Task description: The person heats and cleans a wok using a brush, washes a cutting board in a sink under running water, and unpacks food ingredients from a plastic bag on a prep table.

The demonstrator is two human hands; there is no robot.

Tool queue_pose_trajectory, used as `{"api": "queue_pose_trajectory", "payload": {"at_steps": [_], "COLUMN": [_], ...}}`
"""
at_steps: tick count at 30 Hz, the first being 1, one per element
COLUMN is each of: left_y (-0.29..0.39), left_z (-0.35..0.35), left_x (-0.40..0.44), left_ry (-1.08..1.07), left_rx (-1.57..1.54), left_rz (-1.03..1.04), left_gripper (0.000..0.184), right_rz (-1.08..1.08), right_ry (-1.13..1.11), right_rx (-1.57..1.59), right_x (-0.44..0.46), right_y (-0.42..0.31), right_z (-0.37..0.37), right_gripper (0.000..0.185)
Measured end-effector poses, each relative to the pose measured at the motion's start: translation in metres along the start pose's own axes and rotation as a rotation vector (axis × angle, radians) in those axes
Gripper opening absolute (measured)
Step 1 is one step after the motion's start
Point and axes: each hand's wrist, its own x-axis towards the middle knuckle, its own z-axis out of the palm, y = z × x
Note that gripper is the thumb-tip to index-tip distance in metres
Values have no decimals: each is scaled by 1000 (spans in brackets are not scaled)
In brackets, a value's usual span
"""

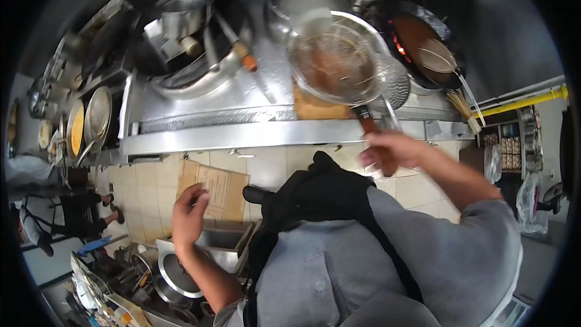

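Observation:
My right hand (392, 150) is closed round the brown handle of a mesh strainer (339, 63), slightly blurred. The strainer's round wire basin is over the steel counter, above a metal bowl, and whatever lies beneath shows only partly through the mesh. Beside it is a perforated skimmer (397, 89), its metal handle running down near my right hand. Under the strainer's near rim lies a wooden board (318, 109). My left hand (190, 212) hangs at my left side, empty, fingers loosely bent and apart, above a sheet of cardboard (221, 191) on the floor.
At right, a wok (408, 27) of brown liquid stands by glowing flames with a small strainer (437, 56) in it. A bamboo brush (463, 110) is near the counter edge. At left, another wok (196, 79) holds a pot (181, 17). Another person (66, 212) is far left.

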Motion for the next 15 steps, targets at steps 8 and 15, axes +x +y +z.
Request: {"api": "queue_pose_trajectory", "payload": {"at_steps": [8,15], "left_y": [78,74], "left_z": [118,109], "left_x": [48,64], "left_ry": [-149,-192], "left_rx": [219,372], "left_rz": [101,78], "left_gripper": [40,43], "right_rz": [-368,-517], "right_ry": [79,582], "right_rx": [120,92], "right_x": [-22,-23], "right_y": [-5,-61], "right_z": [-38,-175], "right_gripper": [23,42]}}
